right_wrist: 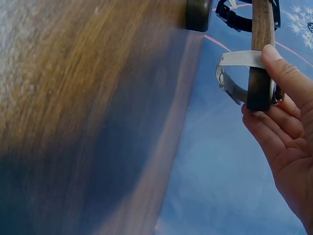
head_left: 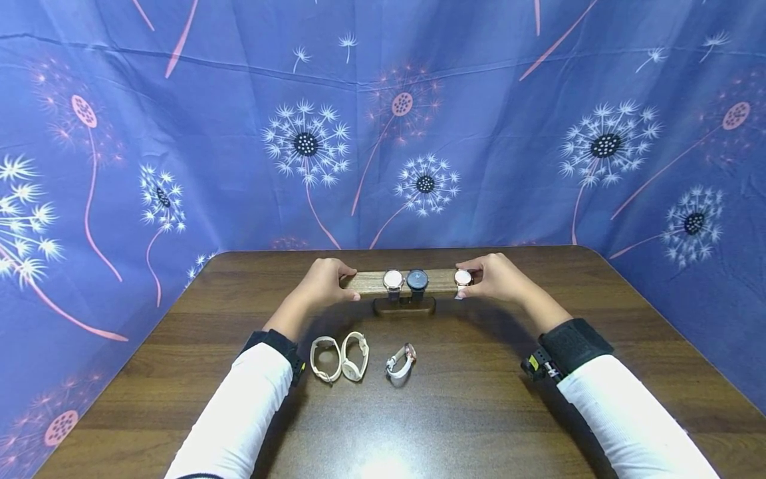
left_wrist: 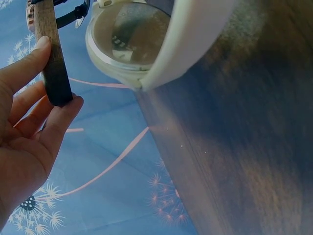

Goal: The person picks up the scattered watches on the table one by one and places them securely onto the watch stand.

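Note:
A wooden watch-stand bar point(head_left: 441, 281) spans between both hands above its dark base point(head_left: 404, 307). My left hand point(head_left: 323, 283) grips the bar's left end, thumb on one edge and fingers on the other. At the right end, my right hand point(head_left: 499, 276) pinches the bar close to a white-strapped watch point(head_left: 463, 278). In the right wrist view this watch's strap point(right_wrist: 239, 58) loops round the bar beside the thumb. Two dark-strapped watches sit side by side mid-bar, one with a pale dial point(head_left: 393, 279), the other with a black dial point(head_left: 417, 279).
Nearer on the brown table point(head_left: 479, 412) lie a cream watch point(head_left: 314, 359), another cream watch point(head_left: 353, 371) beside it, and a smaller white-strapped watch point(head_left: 399, 372) to their right. A blue dandelion-print cloth point(head_left: 497, 166) hangs behind the table's far edge.

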`<state>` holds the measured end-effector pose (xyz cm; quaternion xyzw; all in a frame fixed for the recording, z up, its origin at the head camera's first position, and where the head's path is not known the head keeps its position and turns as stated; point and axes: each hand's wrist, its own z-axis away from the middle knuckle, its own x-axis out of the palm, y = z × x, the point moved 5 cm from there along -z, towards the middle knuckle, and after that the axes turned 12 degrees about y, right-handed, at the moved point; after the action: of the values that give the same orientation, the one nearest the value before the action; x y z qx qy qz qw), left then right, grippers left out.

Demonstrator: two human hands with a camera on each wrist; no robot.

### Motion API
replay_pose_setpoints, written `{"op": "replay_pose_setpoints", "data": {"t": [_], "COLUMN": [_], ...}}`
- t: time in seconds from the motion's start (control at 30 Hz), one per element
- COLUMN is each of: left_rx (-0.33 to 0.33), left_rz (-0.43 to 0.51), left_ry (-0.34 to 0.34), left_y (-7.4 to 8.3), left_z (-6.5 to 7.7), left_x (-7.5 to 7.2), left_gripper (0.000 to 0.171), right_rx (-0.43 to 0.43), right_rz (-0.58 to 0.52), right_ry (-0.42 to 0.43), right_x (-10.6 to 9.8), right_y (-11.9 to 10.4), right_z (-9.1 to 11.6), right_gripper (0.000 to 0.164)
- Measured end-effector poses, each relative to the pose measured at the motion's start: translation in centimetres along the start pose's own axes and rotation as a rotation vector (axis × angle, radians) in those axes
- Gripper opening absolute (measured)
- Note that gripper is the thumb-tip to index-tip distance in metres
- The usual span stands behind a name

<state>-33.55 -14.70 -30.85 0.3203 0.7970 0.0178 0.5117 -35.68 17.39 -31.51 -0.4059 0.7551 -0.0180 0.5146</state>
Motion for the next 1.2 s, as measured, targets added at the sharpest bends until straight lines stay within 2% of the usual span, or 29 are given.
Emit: {"op": "replay_pose_setpoints", "data": {"t": [0.17, 0.37, 0.67, 1.2], "left_rx": [0.01, 0.018, 0.018, -0.001], "left_rz": [0.002, 0.009, 0.01, 0.013], "left_ry": [0.004, 0.013, 0.026, 0.009], "left_y": [-0.01, -0.06, 0.09, -0.05], "left_z": [0.01, 0.02, 0.03, -0.15], "left_x": [0.05, 0.11, -0.05, 0.02], "left_gripper": [0.051, 0.05, 0.051, 0.05], "right_rx": [0.004, -0.006, -0.018, -0.049], "right_rz": [-0.005, 0.046, 0.063, 0.067], "right_ry": [-0.022, -0.037, -0.004, 0.024], "right_x": [0.06, 0.16, 0.18, 0.46], "right_y": [-0.37, -0.67, -0.74, -0.84], "right_z": [-0.11, -0.28, -0.43, -0.5], "right_gripper": [0.058, 0.057, 0.057, 0.058]}}
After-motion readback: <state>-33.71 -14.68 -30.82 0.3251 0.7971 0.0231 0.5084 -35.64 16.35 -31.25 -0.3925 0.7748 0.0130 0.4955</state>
